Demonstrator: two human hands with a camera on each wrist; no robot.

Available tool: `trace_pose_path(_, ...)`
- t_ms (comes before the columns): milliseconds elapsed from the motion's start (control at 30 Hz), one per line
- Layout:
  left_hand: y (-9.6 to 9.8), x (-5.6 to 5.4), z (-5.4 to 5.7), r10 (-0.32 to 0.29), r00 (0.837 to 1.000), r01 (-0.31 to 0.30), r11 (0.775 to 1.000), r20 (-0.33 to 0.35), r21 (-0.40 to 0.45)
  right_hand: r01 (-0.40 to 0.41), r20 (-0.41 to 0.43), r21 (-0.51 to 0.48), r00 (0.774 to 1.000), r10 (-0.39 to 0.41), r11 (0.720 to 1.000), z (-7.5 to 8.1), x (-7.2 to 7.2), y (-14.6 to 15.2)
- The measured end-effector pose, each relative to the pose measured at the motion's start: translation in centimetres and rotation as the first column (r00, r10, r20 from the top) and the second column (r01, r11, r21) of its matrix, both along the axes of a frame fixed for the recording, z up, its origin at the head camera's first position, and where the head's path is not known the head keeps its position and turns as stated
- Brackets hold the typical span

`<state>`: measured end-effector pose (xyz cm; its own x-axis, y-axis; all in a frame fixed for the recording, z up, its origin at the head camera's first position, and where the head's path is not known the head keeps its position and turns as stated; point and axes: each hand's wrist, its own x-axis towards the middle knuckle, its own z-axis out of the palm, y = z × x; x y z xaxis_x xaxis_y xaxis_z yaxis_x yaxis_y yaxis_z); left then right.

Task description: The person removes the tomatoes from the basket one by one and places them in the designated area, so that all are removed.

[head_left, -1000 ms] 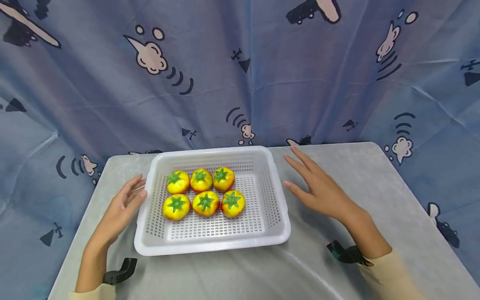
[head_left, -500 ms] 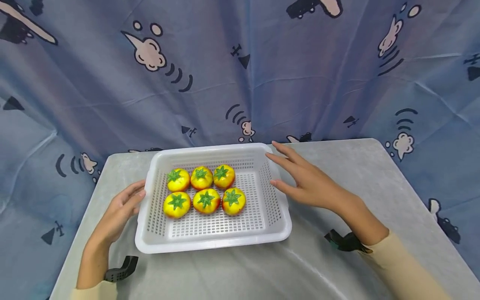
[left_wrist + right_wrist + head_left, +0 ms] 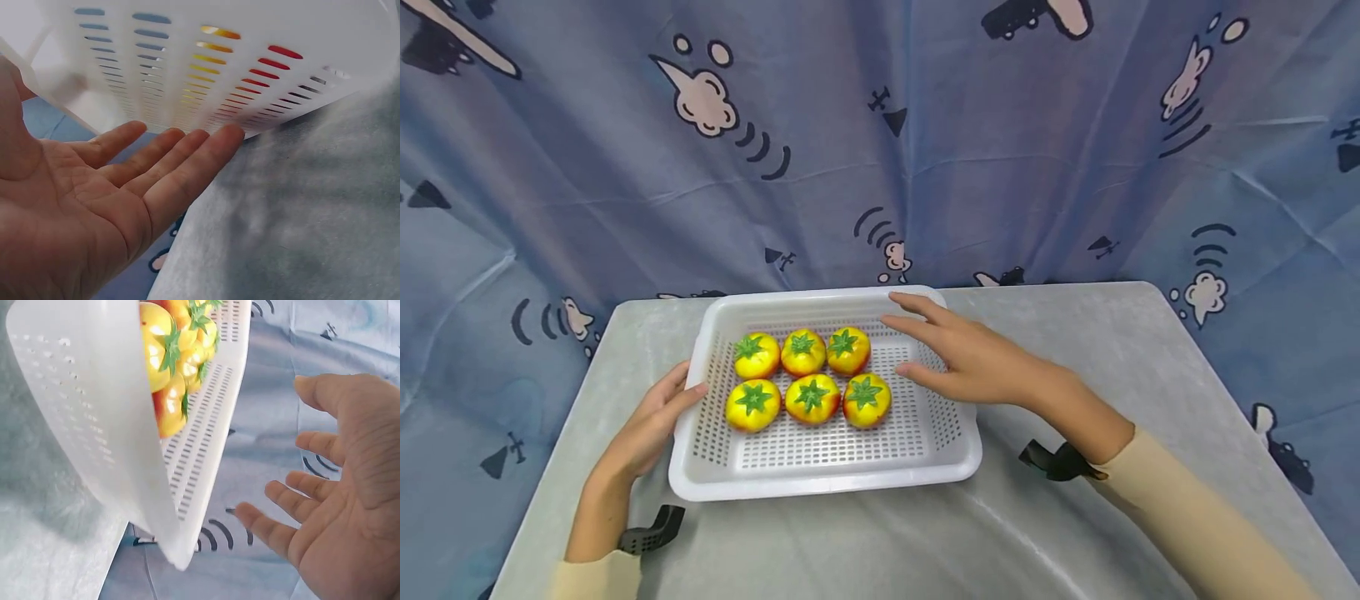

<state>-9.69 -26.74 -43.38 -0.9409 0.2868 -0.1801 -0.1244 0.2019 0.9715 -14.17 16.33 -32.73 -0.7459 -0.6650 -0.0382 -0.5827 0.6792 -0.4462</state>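
Note:
A white perforated plastic basket [image 3: 823, 490] stands on the grey table, holding several round yellow-and-red fruits [image 3: 812, 400] with green star-shaped tops, in two rows. My left hand [image 3: 643, 429] is at the basket's left side; its thumb lies over the rim while the fingers [image 3: 181, 172] reach against the slotted outer wall. Over the basket's right part hovers my right hand [image 3: 973, 354], its fingers spread and holding nothing. From the right wrist view, that hand [image 3: 350, 512] is apart from the rim, and the fruits [image 3: 169, 406] show beyond the near wall.
A blue patterned curtain [image 3: 820, 167] hangs behind and beside the table. The grey tabletop [image 3: 1075, 333] extends to the right of the basket and in front of it. Black wrist mounts [image 3: 1060, 460] stick out below both hands.
My right hand has moved left, from beside the basket to above its right part. My left thumb has come over the left rim. Fruits and basket look unmoved.

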Motion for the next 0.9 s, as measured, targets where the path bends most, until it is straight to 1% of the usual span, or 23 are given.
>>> trace_pose_path(67,-0.1,-0.1,-0.1,-0.006,1.000,0.006,1.000,-0.006,0.018,-0.014,0.014,0.021,1.000,0.013,1.000,0.0,-0.2,-0.6)
trace_pose_path(200,0.0,-0.2,-0.5,-0.018,1.000,0.019,0.997,-0.008,0.076,-0.064,0.036,0.059,0.997,0.062,0.996,-0.4,-0.6,-2.0)
trace_pose_path(267,-0.1,-0.2,-0.7,-0.021,1.000,0.021,0.996,-0.003,0.091,-0.094,0.054,0.071,0.994,0.090,0.993,-0.6,-0.8,-2.7)
trace_pose_path(400,-0.3,0.0,-0.8,-0.019,1.000,0.019,0.996,-0.003,0.083,-0.125,0.092,0.092,0.989,0.116,0.988,-1.0,-0.9,-4.2)
trace_pose_path(633,-0.5,0.2,-1.0,-0.019,1.000,0.019,0.995,-0.001,0.099,-0.184,0.101,0.131,0.980,0.172,0.974,-1.5,-1.0,-5.4)
trace_pose_path(767,-0.5,0.1,-1.1,-0.029,1.000,0.029,0.993,0.001,0.114,-0.198,0.125,0.183,0.976,0.177,0.963,-1.7,-1.1,-5.7)
trace_pose_path(900,-0.7,0.1,-1.0,-0.040,0.999,0.039,0.993,0.002,0.115,-0.211,0.168,0.217,0.970,0.177,0.953,-1.9,-1.2,-6.2)
